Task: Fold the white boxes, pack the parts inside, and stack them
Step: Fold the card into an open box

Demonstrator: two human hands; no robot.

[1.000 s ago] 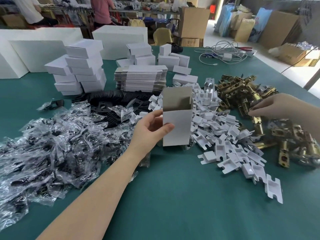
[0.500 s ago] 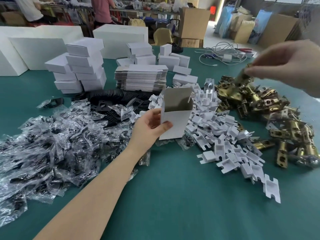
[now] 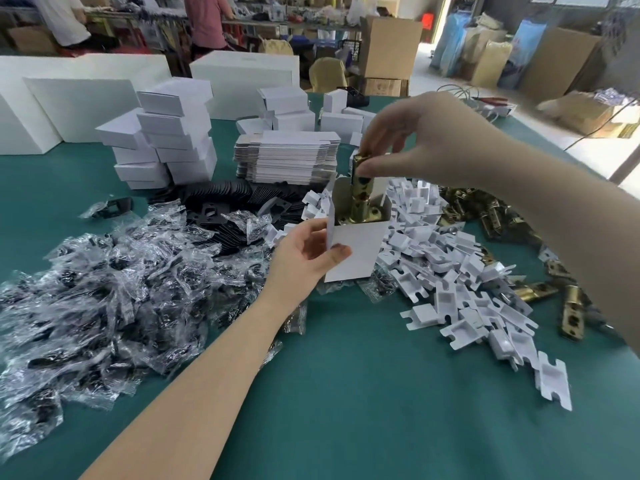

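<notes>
The left hand (image 3: pixel 304 252) is gripping the open white box (image 3: pixel 358 244) upright, mouth up, as the right hand (image 3: pixel 420 140), pinching a brass latch (image 3: pixel 362 192), is lowering it inside.

The white box (image 3: pixel 358 249) hides the brass latch's (image 3: pixel 360 195) lower end.

Bare green table (image 3: pixel 363 410) in front; part piles (image 3: pixel 450 271) crowd beyond.
</notes>
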